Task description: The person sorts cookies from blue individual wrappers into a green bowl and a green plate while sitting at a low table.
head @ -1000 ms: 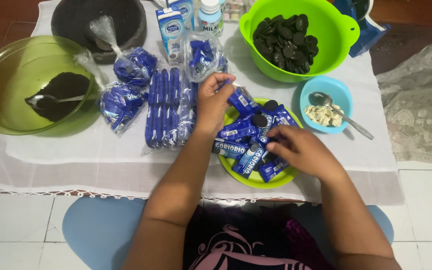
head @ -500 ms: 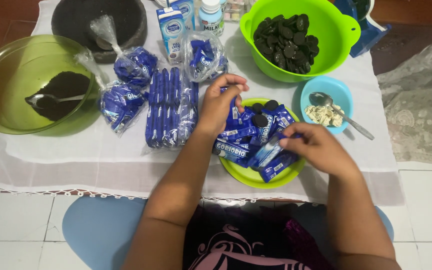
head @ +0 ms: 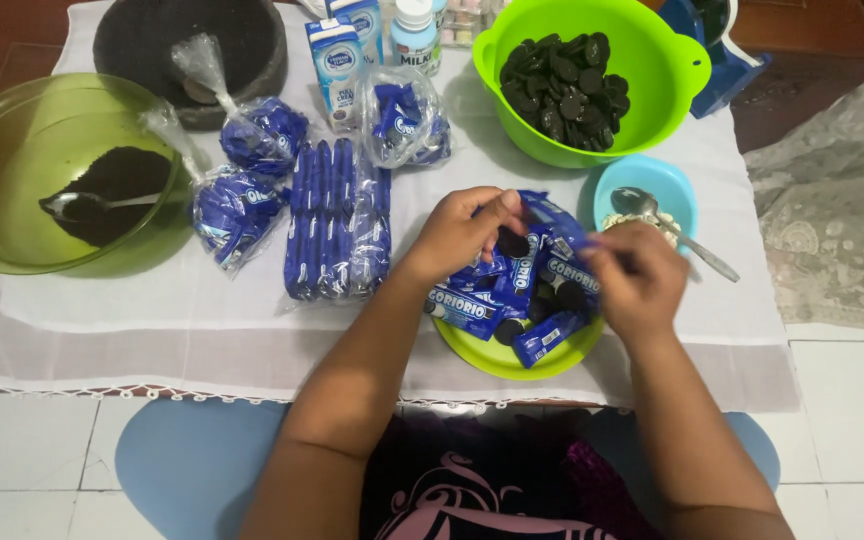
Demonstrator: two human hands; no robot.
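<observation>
Lime-green plastic shows nearest us: a small round plate (head: 497,355) at the near edge of the white cloth (head: 152,320), heaped with blue foil biscuit wrappers (head: 512,285) and a few loose dark round biscuits. Our left hand (head: 462,232) hovers over the plate's far left side with its fingers curled together, pinching a dark round sandwich biscuit (head: 512,243) between thumb and fingertips. Our right hand (head: 637,275) sits over the plate's right side, fingers bent and closed on something small; we cannot tell what it grips, since the back of the hand hides it.

Just beyond the right hand we see a small light-blue plastic bowl (head: 652,180) with pale cream in it and a metal spoon (head: 677,232) resting across its rim. To the left of the plate lies a row of long blue biscuit packs (head: 337,230) in clear wrap, and beside them two knotted clear bags (head: 237,205) stuffed with blue wrappers, with a third bag (head: 402,125) further back.

At the far left stands a wide translucent green bowl (head: 12,150) holding black crumbs and a spoon. Farther off we have a large lime-green plastic bowl (head: 652,60) full of dark biscuit halves, a black stone mortar (head: 242,40), two small milk cartons (head: 337,55) and a white-capped bottle (head: 415,30).
</observation>
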